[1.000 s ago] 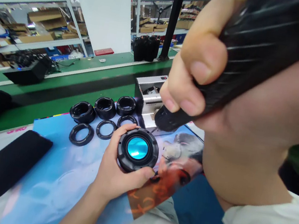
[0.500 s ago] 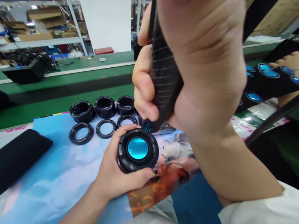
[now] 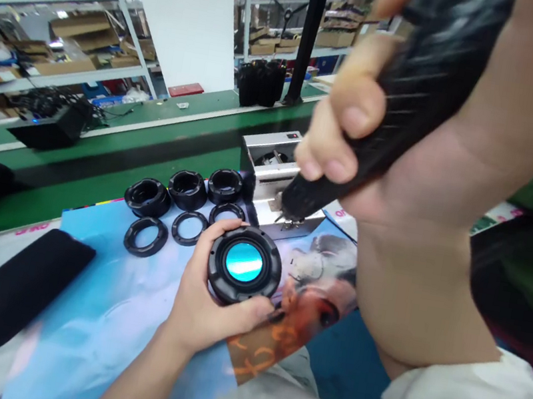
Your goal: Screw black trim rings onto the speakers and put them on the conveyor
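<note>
My left hand point(image 3: 209, 305) is wrapped around a round black speaker point(image 3: 245, 263) with a shiny blue centre and a black rim ring, its face turned up. In my right hand point(image 3: 360, 120) is a black electric screwdriver point(image 3: 390, 118), gripped by its ribbed body and slanting down to the left. The screwdriver's tip is at the front of a metal screw feeder point(image 3: 275, 174), above and right of the speaker; whether a screw is on it I cannot tell. Left of the speaker lie several flat black rings point(image 3: 146, 236) and stacks of rings point(image 3: 188, 190).
A printed blue mat point(image 3: 126, 319) covers the bench under my hands. Black fabric sleeves point(image 3: 19, 292) lie at the left. Behind runs a green bench point(image 3: 132, 117) with a black box point(image 3: 55, 126) on it; shelves with cartons point(image 3: 84, 36) stand beyond.
My right hand has moved with the screwdriver up and right, away from the speaker to the screw feeder, which now shows. My left hand and the speaker have barely shifted.
</note>
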The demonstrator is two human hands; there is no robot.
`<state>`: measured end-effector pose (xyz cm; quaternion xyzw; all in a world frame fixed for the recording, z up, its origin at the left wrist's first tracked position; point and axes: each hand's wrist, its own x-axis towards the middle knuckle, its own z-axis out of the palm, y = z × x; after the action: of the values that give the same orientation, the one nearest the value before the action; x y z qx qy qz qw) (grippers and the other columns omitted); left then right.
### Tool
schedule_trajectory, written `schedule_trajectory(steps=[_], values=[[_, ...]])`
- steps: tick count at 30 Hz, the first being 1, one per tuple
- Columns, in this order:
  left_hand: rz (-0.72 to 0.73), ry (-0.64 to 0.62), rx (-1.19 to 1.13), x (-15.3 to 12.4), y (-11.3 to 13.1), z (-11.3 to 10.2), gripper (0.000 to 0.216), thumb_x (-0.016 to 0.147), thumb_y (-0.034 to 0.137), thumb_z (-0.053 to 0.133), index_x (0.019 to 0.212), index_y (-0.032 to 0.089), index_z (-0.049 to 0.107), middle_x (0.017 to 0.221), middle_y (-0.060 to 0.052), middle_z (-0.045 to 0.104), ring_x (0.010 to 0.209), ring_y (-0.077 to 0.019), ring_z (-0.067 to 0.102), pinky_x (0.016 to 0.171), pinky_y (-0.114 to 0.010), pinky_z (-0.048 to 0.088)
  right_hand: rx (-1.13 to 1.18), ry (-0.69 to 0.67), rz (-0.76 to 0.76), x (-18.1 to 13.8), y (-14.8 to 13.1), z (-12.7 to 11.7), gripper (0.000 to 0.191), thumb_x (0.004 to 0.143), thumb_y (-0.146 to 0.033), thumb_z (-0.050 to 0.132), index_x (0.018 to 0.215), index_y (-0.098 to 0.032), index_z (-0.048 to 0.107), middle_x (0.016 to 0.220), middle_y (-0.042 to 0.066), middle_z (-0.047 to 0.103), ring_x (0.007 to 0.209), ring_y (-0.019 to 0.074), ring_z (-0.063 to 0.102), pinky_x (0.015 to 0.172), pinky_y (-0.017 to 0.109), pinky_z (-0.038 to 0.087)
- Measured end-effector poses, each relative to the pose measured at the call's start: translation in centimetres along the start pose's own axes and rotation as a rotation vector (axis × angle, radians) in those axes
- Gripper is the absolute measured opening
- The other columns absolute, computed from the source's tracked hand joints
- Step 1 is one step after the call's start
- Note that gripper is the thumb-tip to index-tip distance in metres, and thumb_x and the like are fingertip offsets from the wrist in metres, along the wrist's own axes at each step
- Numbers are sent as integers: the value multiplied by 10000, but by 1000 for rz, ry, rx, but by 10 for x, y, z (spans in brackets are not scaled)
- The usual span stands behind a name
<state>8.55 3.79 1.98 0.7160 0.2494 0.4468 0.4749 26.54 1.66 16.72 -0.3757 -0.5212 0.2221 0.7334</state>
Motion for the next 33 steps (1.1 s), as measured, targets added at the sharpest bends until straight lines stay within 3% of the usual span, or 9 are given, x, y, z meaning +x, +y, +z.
schedule_trajectory(steps=[3, 4, 9, 13, 18, 23, 28, 31, 33], values=[[22, -6, -32, 1, 0, 2, 846, 690, 608, 1014, 1356, 249, 635, 1234, -97, 813, 1069, -317, 834, 922, -417, 698, 6, 94, -97, 2, 36, -21, 525, 823, -644, 946, 906, -250, 610, 594, -46, 509, 427, 153, 452, 359, 370, 322], [37, 1, -38, 1, 0, 3, 833, 697, 602, 1015, 1351, 249, 638, 1244, -99, 815, 1072, -315, 838, 926, -414, 700, 58, 189, -115, 2, 51, -27, 537, 847, -669, 911, 845, -248, 578, 554, -49, 478, 373, 133, 393, 331, 353, 239], [72, 29, -17, -1, -2, 3, 809, 750, 613, 991, 1382, 249, 640, 1241, -91, 826, 1051, -295, 854, 906, -385, 700, 59, 229, -57, 2, 101, -37, 625, 867, -764, 826, 842, -244, 480, 531, -53, 467, 351, 97, 364, 386, 295, 182], [89, 41, 4, -3, -4, 1, 811, 737, 598, 1009, 1392, 271, 659, 1325, -74, 818, 1125, -277, 848, 960, -347, 680, 60, 255, -38, -2, 101, -36, 656, 872, -803, 796, 858, -235, 467, 526, -54, 458, 342, 94, 364, 360, 291, 195], [87, 33, 7, -3, -3, 1, 795, 764, 602, 994, 1401, 272, 652, 1303, -63, 826, 1105, -260, 853, 954, -334, 683, 61, 106, 70, -5, 85, -41, 572, 844, -654, 883, 803, -228, 504, 538, -51, 506, 344, 123, 436, 323, 298, 308], [89, 21, 1, -3, -3, 1, 811, 757, 596, 997, 1409, 262, 649, 1312, -81, 824, 1106, -282, 853, 949, -360, 693, 130, 242, -115, -4, 78, -38, 444, 878, -499, 921, 864, -225, 571, 591, -51, 488, 406, 119, 465, 343, 310, 306], [89, 30, -13, -4, -4, 0, 809, 743, 598, 1012, 1408, 292, 668, 1329, -54, 818, 1122, -256, 847, 968, -326, 679, 88, 210, -27, -8, 97, -37, 657, 810, -779, 884, 849, -245, 502, 543, -40, 476, 389, 97, 343, 401, 325, 172], [81, 21, -26, -3, -4, 1, 810, 743, 592, 1015, 1404, 282, 665, 1287, -54, 823, 1085, -252, 851, 936, -325, 686, 33, 147, 60, -11, 96, -40, 716, 712, -816, 926, 822, -239, 516, 539, -30, 497, 390, 110, 403, 395, 315, 217], [77, 19, -28, -2, -3, 1, 821, 731, 582, 1024, 1397, 268, 662, 1252, -59, 829, 1061, -259, 853, 921, -334, 691, 43, 120, 99, -11, 86, -40, 683, 746, -775, 929, 785, -228, 521, 532, -28, 502, 360, 127, 433, 352, 313, 261]])
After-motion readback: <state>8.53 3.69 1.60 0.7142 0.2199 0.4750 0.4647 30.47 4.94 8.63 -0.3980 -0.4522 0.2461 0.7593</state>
